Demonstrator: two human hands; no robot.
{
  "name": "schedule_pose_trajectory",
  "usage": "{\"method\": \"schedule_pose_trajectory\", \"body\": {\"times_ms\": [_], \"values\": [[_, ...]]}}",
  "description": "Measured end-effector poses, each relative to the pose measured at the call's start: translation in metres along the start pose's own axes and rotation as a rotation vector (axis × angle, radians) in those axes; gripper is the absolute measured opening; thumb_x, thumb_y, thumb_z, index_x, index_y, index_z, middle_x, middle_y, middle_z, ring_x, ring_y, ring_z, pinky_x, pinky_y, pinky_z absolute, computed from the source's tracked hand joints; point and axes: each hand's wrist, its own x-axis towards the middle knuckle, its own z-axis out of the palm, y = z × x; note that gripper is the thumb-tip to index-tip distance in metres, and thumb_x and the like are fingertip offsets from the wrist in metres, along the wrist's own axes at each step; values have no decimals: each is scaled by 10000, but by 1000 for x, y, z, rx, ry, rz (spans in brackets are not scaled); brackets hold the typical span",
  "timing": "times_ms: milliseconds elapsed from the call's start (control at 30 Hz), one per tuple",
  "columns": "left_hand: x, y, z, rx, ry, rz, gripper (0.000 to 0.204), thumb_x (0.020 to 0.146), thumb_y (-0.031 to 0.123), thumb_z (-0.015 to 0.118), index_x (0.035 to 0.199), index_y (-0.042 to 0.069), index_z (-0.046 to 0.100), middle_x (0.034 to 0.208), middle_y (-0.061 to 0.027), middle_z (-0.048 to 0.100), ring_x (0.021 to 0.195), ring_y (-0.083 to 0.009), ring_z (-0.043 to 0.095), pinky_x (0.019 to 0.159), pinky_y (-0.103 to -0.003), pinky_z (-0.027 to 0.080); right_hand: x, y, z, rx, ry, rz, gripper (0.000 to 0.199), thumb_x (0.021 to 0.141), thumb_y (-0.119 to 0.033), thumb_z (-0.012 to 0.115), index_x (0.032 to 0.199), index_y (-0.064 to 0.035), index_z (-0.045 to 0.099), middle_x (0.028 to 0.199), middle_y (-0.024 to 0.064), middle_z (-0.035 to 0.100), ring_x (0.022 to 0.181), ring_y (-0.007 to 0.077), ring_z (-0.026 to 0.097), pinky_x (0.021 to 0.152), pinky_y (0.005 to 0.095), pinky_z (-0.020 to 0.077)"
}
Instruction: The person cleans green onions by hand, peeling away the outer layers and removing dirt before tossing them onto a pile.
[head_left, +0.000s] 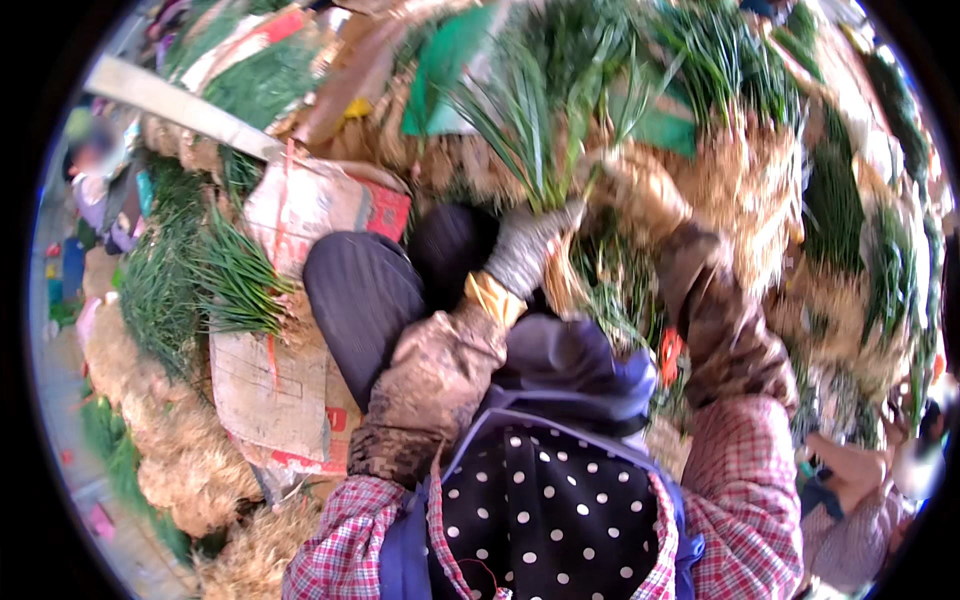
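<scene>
My left hand (pixel 533 245), in a grey glove with a yellow cuff, is closed around a small bunch of green onion seedlings (pixel 530 150). Their long leaves point up and away from me, and pale roots (pixel 567 280) hang below the fist, above my lap. To its right is my right hand (pixel 640 185) in a tan glove, beside the leaves of the bunch. It is smeared by motion, so its fingers and anything in them cannot be made out. Just beyond both hands stands a heap of similar seedlings (pixel 735 60) with thick straw-coloured roots.
On my left, a small bundle of seedlings (pixel 240 265) lies on flattened cardboard (pixel 270 390). A long pale board (pixel 185 108) slants in at the upper left. More root heaps (pixel 165 430) flank me. Other people sit at the far left (pixel 110 190) and lower right (pixel 850 500).
</scene>
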Motion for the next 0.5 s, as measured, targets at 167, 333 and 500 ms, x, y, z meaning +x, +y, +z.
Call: {"method": "schedule_pose_trajectory", "body": {"times_ms": [167, 333, 500], "values": [[-9, 16, -14, 153, 194, -51, 203, 690, 159, 714, 826, 35, 629, 614, 1, 594, 408, -30, 409, 359, -175, 288, 20, -11, -9, 1104, -57, 950, 289, 821, -231, 576, 1049, -54, 561, 843, 19, 630, 574, 40, 540, 413, 166, 391], [-4, 10, 3, 545, 149, -170, 162, 701, 138, 705, 807, 62, 608, 608, 4, 573, 416, -35, 413, 374, -175, 306, 29, -48, -27, 971, -285, 984, 278, 814, -261, 583, 994, -49, 588, 706, 22, 593, 519, 63, 500, 403, 184, 396], [2, 3, -9, 699, 236, -154, 204, 668, 172, 729, 758, 33, 610, 550, 1, 548, 401, -60, 447, 365, -204, 316, 13, -51, 25, 841, 22, 672, 253, 823, -233, 573, 904, 4, 608, 678, 79, 588, 599, 138, 539, 538, 277, 449]]}}
